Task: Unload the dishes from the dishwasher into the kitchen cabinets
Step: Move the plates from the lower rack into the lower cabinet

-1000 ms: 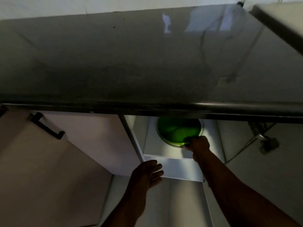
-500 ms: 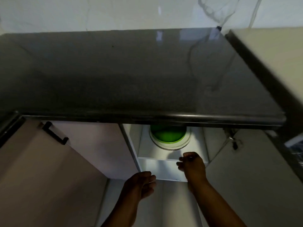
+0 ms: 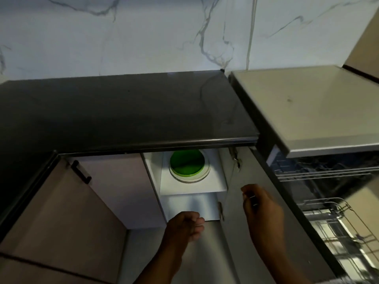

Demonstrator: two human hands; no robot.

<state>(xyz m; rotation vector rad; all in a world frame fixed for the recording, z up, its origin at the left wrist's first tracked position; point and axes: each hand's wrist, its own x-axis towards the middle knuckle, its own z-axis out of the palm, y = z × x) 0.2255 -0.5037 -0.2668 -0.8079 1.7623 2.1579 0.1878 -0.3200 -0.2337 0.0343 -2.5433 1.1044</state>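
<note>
A green plate (image 3: pixel 187 163) lies on a clear glass plate (image 3: pixel 203 174) on the white upper shelf (image 3: pixel 192 188) of the open lower cabinet, under the dark countertop (image 3: pixel 123 111). My right hand (image 3: pixel 260 203) hangs in front of the open cabinet door (image 3: pixel 252 167), to the right of the shelf, fingers loosely curled and holding nothing. My left hand (image 3: pixel 185 225) hovers below the shelf edge with its fingers loosely curled, also empty. The open dishwasher (image 3: pixel 320 173) stands at the right with its wire racks (image 3: pixel 336 220) pulled out.
A closed cabinet door with a black handle (image 3: pixel 81 174) is at the left. The dishwasher's flat grey top (image 3: pixel 303 105) juts out at the right. A marbled white wall (image 3: pixel 143 33) runs behind the counter.
My right hand let go of the green plate, left it on the shelf and drew back out to the right. My head lifted, so the wall and dishwasher came into view.
</note>
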